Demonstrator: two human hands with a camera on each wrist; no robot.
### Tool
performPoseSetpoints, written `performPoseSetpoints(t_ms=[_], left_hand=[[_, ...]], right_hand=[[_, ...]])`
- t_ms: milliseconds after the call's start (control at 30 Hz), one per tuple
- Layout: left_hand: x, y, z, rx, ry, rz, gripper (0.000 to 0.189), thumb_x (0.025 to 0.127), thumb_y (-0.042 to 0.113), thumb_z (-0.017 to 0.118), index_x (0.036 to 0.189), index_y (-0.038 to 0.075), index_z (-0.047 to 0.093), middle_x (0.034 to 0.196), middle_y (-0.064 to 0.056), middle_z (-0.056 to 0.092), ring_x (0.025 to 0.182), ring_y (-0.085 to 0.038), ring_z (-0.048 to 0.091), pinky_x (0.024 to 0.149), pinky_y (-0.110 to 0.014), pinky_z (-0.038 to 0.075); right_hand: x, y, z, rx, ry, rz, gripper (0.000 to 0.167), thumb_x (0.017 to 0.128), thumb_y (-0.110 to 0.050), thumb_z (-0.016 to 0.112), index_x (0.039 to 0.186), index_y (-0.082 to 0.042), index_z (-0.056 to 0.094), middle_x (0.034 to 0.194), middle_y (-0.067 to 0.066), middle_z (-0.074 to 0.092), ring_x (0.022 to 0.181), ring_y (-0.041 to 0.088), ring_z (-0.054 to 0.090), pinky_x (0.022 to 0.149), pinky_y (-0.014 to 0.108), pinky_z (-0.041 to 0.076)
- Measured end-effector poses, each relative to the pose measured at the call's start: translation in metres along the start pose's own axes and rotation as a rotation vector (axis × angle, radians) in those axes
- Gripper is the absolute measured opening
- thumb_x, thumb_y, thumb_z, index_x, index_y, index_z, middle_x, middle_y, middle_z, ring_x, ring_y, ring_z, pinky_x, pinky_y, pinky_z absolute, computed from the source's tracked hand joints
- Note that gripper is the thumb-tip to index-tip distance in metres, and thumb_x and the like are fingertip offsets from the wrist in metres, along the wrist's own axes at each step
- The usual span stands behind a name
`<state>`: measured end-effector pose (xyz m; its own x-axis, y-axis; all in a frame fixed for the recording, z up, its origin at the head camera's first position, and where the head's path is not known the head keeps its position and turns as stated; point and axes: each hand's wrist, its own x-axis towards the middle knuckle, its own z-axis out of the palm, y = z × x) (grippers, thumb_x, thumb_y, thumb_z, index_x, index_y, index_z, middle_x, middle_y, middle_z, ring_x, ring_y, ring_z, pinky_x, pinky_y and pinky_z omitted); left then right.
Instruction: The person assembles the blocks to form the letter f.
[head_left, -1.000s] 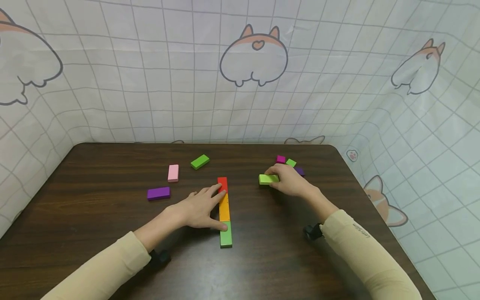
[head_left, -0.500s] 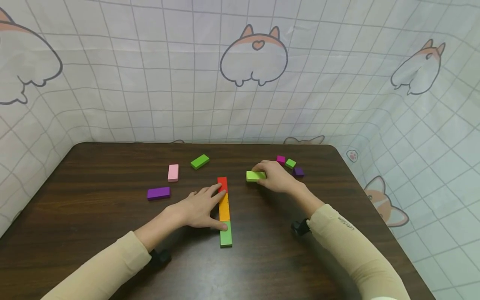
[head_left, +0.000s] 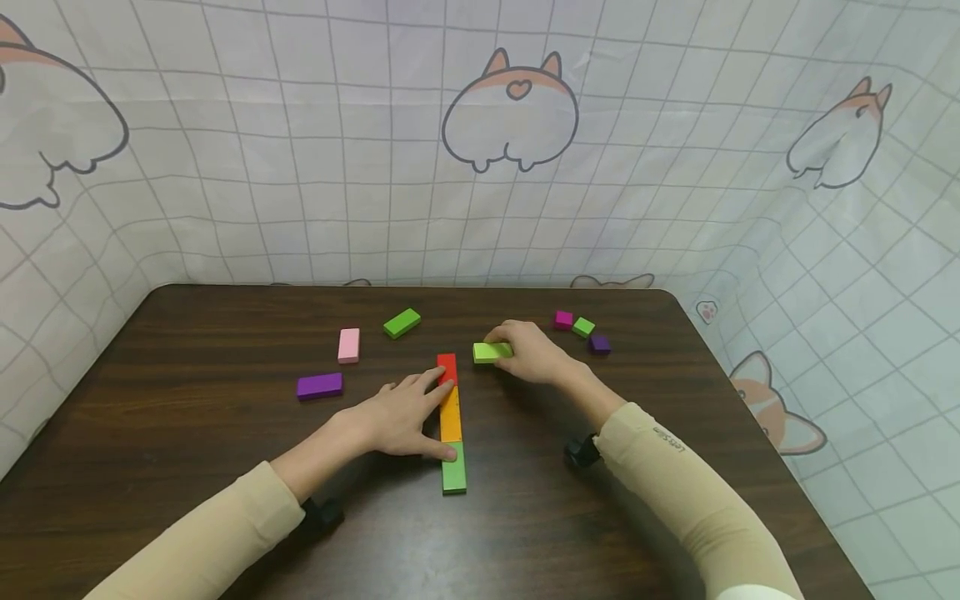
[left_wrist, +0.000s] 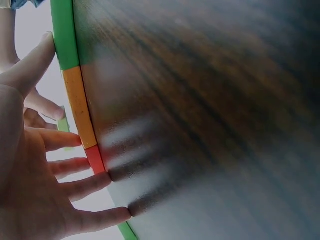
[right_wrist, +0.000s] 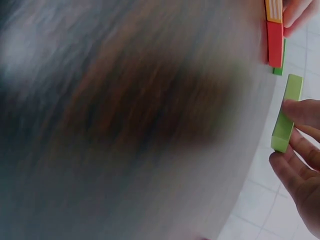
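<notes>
A straight row of blocks lies in the middle of the table: red [head_left: 447, 361] at the far end, orange [head_left: 450, 417] between, green [head_left: 454, 477] nearest me. My left hand [head_left: 397, 422] is spread along the row's left side, its thumb on the green block and fingertips at the red and orange ones. To the right of the row's far end, my right hand [head_left: 531, 352] pinches a light green block [head_left: 489, 354] between thumb and fingers. In the right wrist view that light green block [right_wrist: 286, 125] appears raised above the tabletop, apart from the red one.
To the left lie a purple block [head_left: 319, 387], a pink block [head_left: 348, 346] and a green block [head_left: 402, 323]. At the back right, small magenta [head_left: 563, 320], green [head_left: 583, 327] and dark purple [head_left: 599, 345] pieces sit close together. A patterned cloth [head_left: 330, 167] hangs behind the table.
My right hand has carried the light green block leftward, from near the small pieces to beside the row's far end. The left hand and the row have stayed in place.
</notes>
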<state>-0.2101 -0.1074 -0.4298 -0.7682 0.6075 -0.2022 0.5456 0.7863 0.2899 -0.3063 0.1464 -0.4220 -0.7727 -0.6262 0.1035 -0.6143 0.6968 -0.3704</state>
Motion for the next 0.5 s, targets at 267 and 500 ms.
performPoseSetpoints(t_ms=[267, 500], left_hand=[[0.001, 0.000, 0.000, 0.007, -0.002, 0.001, 0.110, 0.083, 0.076, 0.066, 0.163, 0.009, 0.030, 0.168, -0.018, 0.017, 0.148, -0.041, 0.030, 0.109, -0.068, 0.032], [0.000, 0.000, -0.001, 0.021, -0.016, -0.011, 0.110, 0.084, 0.077, 0.065, 0.163, 0.010, 0.028, 0.169, -0.016, 0.016, 0.149, -0.040, 0.028, 0.109, -0.068, 0.032]], right_hand=[[0.007, -0.008, 0.008, -0.004, -0.037, 0.009, 0.031, 0.092, -0.006, 0.076, 0.122, 0.000, 0.071, 0.118, 0.011, 0.069, 0.105, 0.023, 0.063, 0.095, 0.040, 0.051], [0.012, -0.014, 0.015, -0.005, -0.058, 0.015, 0.031, 0.092, -0.006, 0.077, 0.122, -0.001, 0.071, 0.118, 0.011, 0.069, 0.104, 0.022, 0.062, 0.094, 0.039, 0.051]])
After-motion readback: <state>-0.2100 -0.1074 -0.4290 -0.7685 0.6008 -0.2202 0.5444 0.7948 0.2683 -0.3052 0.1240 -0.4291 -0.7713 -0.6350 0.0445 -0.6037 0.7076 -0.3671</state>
